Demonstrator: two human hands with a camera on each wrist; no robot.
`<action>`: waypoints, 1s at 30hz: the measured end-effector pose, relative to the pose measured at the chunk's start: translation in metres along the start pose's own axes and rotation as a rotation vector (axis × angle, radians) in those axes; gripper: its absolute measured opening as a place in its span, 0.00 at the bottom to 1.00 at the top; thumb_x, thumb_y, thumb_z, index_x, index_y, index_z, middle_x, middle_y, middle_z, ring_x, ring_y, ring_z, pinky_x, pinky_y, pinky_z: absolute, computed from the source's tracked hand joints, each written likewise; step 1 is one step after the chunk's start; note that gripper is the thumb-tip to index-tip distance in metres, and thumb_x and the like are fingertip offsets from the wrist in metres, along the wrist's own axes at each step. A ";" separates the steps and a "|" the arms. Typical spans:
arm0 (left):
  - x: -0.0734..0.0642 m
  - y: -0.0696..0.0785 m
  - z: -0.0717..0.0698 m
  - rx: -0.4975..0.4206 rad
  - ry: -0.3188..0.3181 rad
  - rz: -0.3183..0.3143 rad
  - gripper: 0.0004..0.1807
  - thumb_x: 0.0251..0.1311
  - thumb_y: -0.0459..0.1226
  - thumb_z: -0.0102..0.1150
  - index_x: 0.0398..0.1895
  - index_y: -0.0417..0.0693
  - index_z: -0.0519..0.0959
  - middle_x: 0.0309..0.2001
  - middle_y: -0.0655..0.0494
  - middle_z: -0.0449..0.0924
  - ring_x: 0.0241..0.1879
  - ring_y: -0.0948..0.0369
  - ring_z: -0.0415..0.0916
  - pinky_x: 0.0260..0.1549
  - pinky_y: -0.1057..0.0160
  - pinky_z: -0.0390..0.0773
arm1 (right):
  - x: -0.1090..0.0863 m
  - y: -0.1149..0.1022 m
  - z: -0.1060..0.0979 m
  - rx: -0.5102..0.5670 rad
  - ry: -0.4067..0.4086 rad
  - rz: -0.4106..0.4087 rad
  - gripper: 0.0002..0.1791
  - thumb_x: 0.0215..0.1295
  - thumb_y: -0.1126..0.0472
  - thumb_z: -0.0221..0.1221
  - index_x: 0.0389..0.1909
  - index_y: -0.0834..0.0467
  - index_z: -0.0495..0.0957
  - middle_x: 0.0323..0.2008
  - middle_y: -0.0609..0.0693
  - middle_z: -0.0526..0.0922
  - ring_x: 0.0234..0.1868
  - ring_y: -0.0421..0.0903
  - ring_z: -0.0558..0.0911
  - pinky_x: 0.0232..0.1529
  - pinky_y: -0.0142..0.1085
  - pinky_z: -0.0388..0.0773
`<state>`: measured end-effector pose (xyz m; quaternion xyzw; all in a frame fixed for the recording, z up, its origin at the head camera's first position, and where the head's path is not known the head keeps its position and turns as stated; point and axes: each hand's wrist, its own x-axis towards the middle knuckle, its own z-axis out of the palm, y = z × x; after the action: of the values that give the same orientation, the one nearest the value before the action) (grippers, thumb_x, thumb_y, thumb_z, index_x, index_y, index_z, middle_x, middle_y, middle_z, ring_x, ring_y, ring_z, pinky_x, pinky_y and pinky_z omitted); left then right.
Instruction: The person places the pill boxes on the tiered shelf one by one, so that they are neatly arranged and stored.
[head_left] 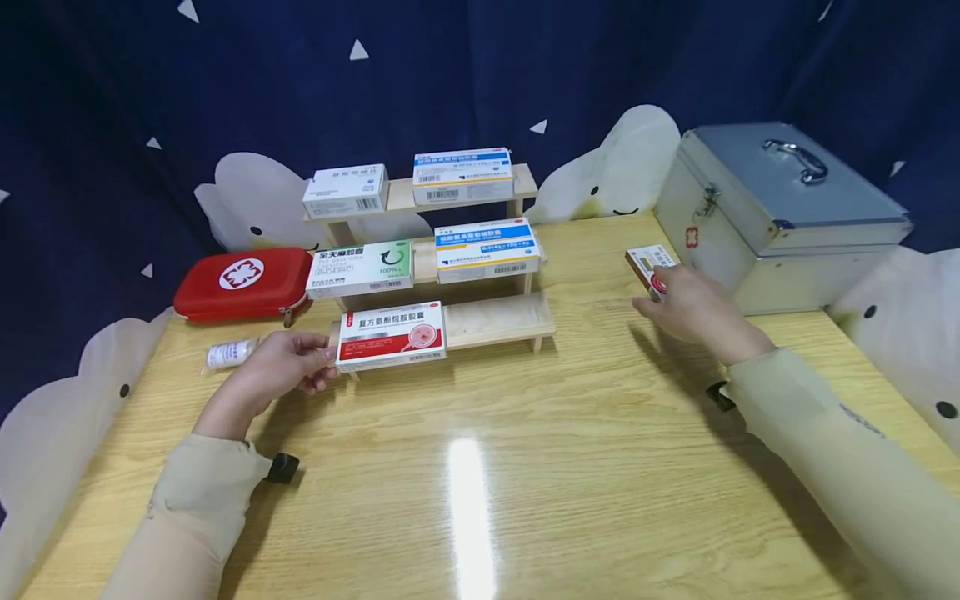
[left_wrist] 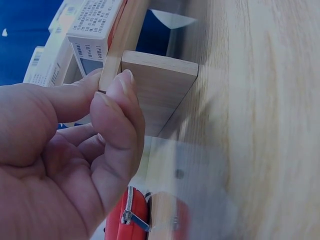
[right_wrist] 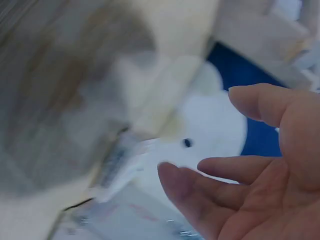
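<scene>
At the left end of the lowest tier of a stepped wooden shelf (head_left: 498, 321), my left hand (head_left: 281, 371) pinches the board's edge between thumb and fingertips; the left wrist view shows this grip close up. Beside those fingers, a red and white capsule box (head_left: 392, 335) lies on that tier. Over on the right, a small medicine box (head_left: 649, 265) rests on the table, partly covered by my right hand (head_left: 697, 310). In the right wrist view the fingers (right_wrist: 192, 185) of that hand are spread and hold nothing; the small box (right_wrist: 117, 165) is blurred there.
Medicine boxes (head_left: 462, 177) stand on the upper tiers. A red first-aid case (head_left: 243, 283) and a small white bottle (head_left: 229, 353) lie on the left. At the right stands a silver metal case (head_left: 795, 217). A dark blue curtain (head_left: 480, 75) hangs behind the table.
</scene>
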<state>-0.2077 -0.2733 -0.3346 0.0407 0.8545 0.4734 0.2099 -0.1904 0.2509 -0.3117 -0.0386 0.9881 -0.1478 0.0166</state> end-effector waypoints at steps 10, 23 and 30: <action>0.001 -0.004 0.000 -0.010 0.000 -0.004 0.22 0.72 0.34 0.53 0.62 0.27 0.67 0.31 0.49 0.80 0.27 0.59 0.76 0.28 0.63 0.80 | 0.018 0.033 0.013 -0.058 0.000 0.075 0.25 0.68 0.48 0.56 0.41 0.71 0.70 0.30 0.62 0.72 0.28 0.57 0.73 0.27 0.46 0.69; 0.001 -0.003 -0.001 0.010 -0.002 -0.010 0.23 0.72 0.35 0.54 0.63 0.27 0.67 0.34 0.46 0.81 0.29 0.57 0.76 0.30 0.63 0.80 | 0.029 0.038 0.016 -0.133 -0.024 0.100 0.24 0.67 0.50 0.56 0.43 0.71 0.71 0.34 0.64 0.75 0.32 0.59 0.75 0.31 0.52 0.72; 0.000 -0.002 -0.002 0.009 0.001 -0.012 0.24 0.72 0.35 0.54 0.64 0.27 0.66 0.35 0.45 0.81 0.29 0.57 0.76 0.30 0.63 0.80 | 0.032 0.040 0.020 -0.119 0.005 0.076 0.20 0.64 0.55 0.60 0.43 0.70 0.71 0.32 0.63 0.76 0.31 0.58 0.74 0.30 0.51 0.71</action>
<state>-0.2083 -0.2755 -0.3351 0.0364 0.8569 0.4684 0.2123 -0.2238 0.2808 -0.3433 -0.0016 0.9959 -0.0884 0.0176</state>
